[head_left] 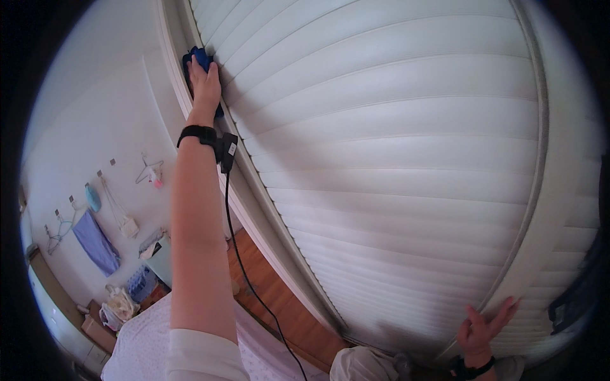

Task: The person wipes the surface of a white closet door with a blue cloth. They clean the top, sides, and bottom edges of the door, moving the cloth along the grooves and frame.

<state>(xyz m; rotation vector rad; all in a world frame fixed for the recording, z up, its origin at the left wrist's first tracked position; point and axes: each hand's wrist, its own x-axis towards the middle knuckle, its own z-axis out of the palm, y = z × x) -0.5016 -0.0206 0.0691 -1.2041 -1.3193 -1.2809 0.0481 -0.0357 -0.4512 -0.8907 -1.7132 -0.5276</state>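
My left hand (204,86) is raised high and presses a dark blue cloth (202,58) onto the white edge frame (254,187) of a louvred door. Cloth shows above the fingers and on both sides of the hand. The door's white slats (394,133) fill the middle and right of the view. Low on the right, my right hand (480,333) rests its stretched, parted fingers against the door's other upright (527,254) and holds nothing. Each wrist wears a black strap, and a black cable (244,273) hangs from the left one.
On the left, a bed with a pale patterned cover (143,340) stands by the wall. Hangers, a purple towel (95,241) and small bags hang above. Bags and boxes are piled near a cabinet (54,305). Wooden floor (273,279) shows beside the door.
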